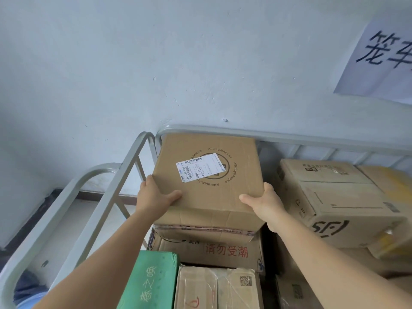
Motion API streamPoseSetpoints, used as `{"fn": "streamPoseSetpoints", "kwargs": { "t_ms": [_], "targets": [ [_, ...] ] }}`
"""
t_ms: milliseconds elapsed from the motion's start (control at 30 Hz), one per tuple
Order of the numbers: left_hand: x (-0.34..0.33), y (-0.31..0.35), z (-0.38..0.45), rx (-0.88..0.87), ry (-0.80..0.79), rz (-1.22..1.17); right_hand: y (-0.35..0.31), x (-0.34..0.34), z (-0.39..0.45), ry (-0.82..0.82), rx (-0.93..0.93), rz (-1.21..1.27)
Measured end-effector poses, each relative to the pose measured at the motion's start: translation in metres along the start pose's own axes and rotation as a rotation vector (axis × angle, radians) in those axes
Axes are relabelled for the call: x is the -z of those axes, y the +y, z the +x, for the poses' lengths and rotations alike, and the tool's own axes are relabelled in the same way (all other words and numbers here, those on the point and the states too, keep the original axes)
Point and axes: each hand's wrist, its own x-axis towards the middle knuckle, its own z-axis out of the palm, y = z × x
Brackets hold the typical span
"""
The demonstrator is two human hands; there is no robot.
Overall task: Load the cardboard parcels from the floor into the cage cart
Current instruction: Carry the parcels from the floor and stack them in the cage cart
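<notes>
A square brown cardboard parcel [234,192] with a white shipping label and a round printed logo rests on top of a stack in the back left corner of the cage cart [223,129]. My left hand [153,195] grips its near left corner, thumb on top. My right hand [265,204] grips its near right corner the same way. Under it lies a box with red Chinese print [223,250]. Both forearms reach in from below.
Inside the cart, an SF-marked box [334,201] sits to the right, a green box [151,282] and a taped brown box [216,288] sit nearer me. Grey tube rails [124,172] of the cart and another frame stand at left. A paper sign [383,54] hangs on the wall.
</notes>
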Motion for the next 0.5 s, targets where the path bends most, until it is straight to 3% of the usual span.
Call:
{"fn": "streamPoseSetpoints", "kwargs": {
  "t_ms": [300,500],
  "targets": [
    [0.040,0.045,-0.072,-0.181,0.107,-0.080,-0.003,0.060,-0.080,0.145,0.103,0.142],
    [0.043,0.079,-0.136,-0.315,0.096,-0.093,0.024,0.107,-0.137,0.223,0.108,0.289]
  ]
}}
